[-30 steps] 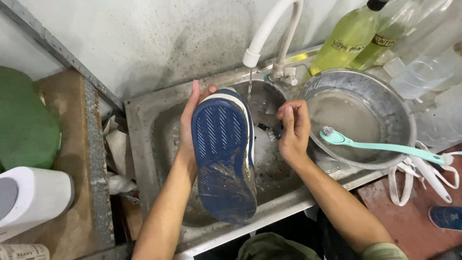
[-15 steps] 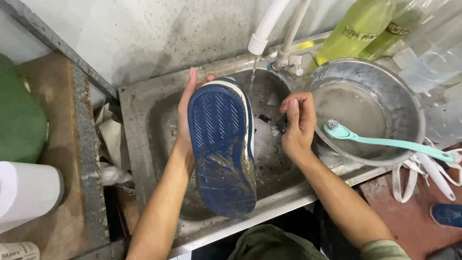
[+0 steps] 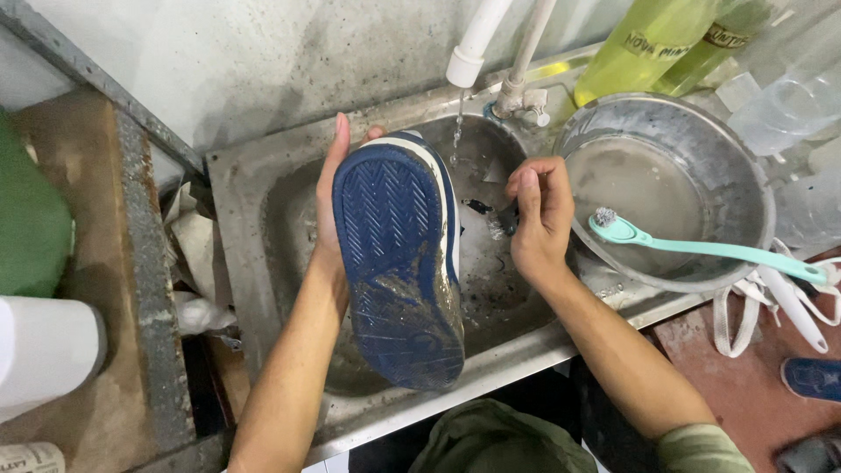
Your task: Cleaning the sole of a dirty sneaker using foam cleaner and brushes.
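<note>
A stained steel sink [image 3: 254,188] sits against a grimy grey wall [image 3: 263,61], with a worn wooden ledge [image 3: 88,228] to its left and a reddish floor [image 3: 745,385] showing at the lower right. A white tap [image 3: 477,44] hangs over the basin and lets a thin stream of water [image 3: 457,123] fall.

The left hand [image 3: 328,206] grips a blue shoe [image 3: 399,258] from behind, fingers wrapped around its far side, holding it over the middle of the sink with the grooved, muddy sole facing up and the toe pointing toward the person. The right hand [image 3: 539,219] is curled closed just right of the shoe, pinching a small dark object [image 3: 506,216] that is too hidden to identify.

Right of the sink stands a round metal bowl [image 3: 745,201] holding cloudy water, with a teal brush [image 3: 701,250] laid across its rim, bristles near the right hand. Behind the bowl are yellow-green bottles [image 3: 648,39] and a clear plastic bottle [image 3: 788,105]. White laces [image 3: 762,298] hang off the counter edge, and another blue shoe [image 3: 810,377] lies on the floor. At the left are a green object [image 3: 31,210] and a white container [image 3: 44,350].
</note>
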